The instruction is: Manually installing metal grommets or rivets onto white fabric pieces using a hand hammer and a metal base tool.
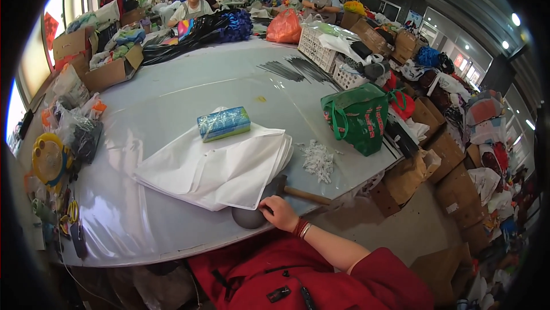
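The right hand (281,212) rests at the near edge of the big grey table (189,81), fingers curled down onto a dark grey round object (250,217) that sits half under the near corner of a stack of white sheets (215,167). Whether the fingers actually clasp that round thing or only press on it cannot be told, since the knuckles hide the fingertips. The left hand is out of view, so nothing can be said of its grip.

As for how far the work has come, this is only a judgement from how things lie: the white sheets are piled fairly squarely with a blue wrapped packet (224,123) lying on top toward the far side, which suggests a batch already stacked, while nothing is lifted or being worked on just now. A hammer with a wooden handle (301,193) lies just right of the hand, touching nothing the hand holds, and a small heap of white shreds (318,160) lies beyond it on the right.

Farther right stands a green carrier bag (361,116) near the table's edge. At the left edge lies a yellow round toy-like thing (50,160) among clear bags. Two people sit at the far end of the room, well apart from the hand
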Demonstrator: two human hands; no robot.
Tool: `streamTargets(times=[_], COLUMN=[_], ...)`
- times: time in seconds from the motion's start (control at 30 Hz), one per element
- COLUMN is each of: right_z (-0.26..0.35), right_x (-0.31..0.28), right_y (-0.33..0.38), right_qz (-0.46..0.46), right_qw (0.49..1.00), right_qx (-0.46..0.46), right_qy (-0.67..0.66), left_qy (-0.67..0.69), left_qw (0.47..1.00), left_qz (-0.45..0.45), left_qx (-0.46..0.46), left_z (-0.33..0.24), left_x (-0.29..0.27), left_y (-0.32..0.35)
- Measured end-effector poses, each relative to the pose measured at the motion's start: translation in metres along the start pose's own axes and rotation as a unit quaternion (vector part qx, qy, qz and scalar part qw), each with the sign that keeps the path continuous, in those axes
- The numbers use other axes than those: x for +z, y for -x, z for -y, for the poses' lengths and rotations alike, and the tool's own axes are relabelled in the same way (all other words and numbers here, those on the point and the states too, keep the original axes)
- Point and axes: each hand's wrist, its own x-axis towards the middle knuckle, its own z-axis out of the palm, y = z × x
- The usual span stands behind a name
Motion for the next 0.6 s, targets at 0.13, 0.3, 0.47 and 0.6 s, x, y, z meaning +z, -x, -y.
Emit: streamTargets(times=[0.13,0.3,0.47,0.6], right_z=[-0.001,0.004,0.007,0.015], right_x=[-0.01,-0.023,-0.03,-0.043], right_y=[0.001,-0.002,-0.006,-0.005], right_qz=[0.0,-0.007,-0.011,-0.028], right_qw=[1.0,1.0,1.0,0.999], right_qx=[0.004,-0.005,-0.005,-0.015], right_qy=[0.003,0.001,0.012,0.014], left_qy=[-0.029,-0.066,-0.103,-0.134], left_qw=[0.999,0.997,0.991,0.984], left_qz=[0.016,0.034,0.047,0.046], left_qx=[0.011,0.032,0.064,0.103], left_z=[0.017,0.041,0.066,0.08], left_x=[-0.011,-0.021,-0.024,-0.021], left_y=[-0.004,-0.02,-0.048,-0.089])
